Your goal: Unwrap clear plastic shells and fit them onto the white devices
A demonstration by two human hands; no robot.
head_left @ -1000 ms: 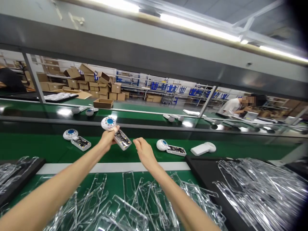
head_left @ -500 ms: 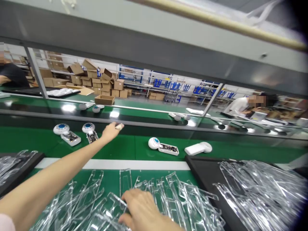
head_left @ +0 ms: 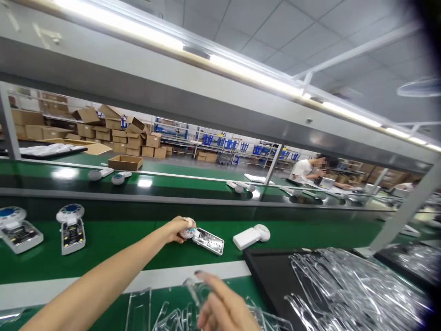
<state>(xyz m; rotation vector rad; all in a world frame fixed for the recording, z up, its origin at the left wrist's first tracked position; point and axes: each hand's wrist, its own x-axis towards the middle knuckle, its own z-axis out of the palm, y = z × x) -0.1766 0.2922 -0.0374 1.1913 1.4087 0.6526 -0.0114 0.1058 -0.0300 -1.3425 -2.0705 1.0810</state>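
Note:
My left hand (head_left: 177, 230) is closed around the round head of a white handheld device (head_left: 209, 241). The device's rectangular body lies to the right of my fingers, its circuit board exposed. Nearer to me, my right hand (head_left: 225, 303) is smeared by motion. Its thumb and fingers pinch a clear plastic frame (head_left: 195, 289), raised over a loose pile of similar clear frames (head_left: 172, 319). Right of the gripped device, another white device (head_left: 251, 236) lies with its plain side up. Two more devices with exposed boards, one of them this device (head_left: 72, 230), lie at the left.
A black tray (head_left: 268, 276) of clear frames stands at the right. Behind the green belt runs a dark ledge (head_left: 138, 202), with an open cardboard box (head_left: 126, 162) beyond. A slanted post (head_left: 406, 207) rises at the right. A person (head_left: 305, 169) sits across.
My left hand has reached the device and closed on its round head. My right hand has lifted a clear frame from the pile. The view has turned right and tilted up.

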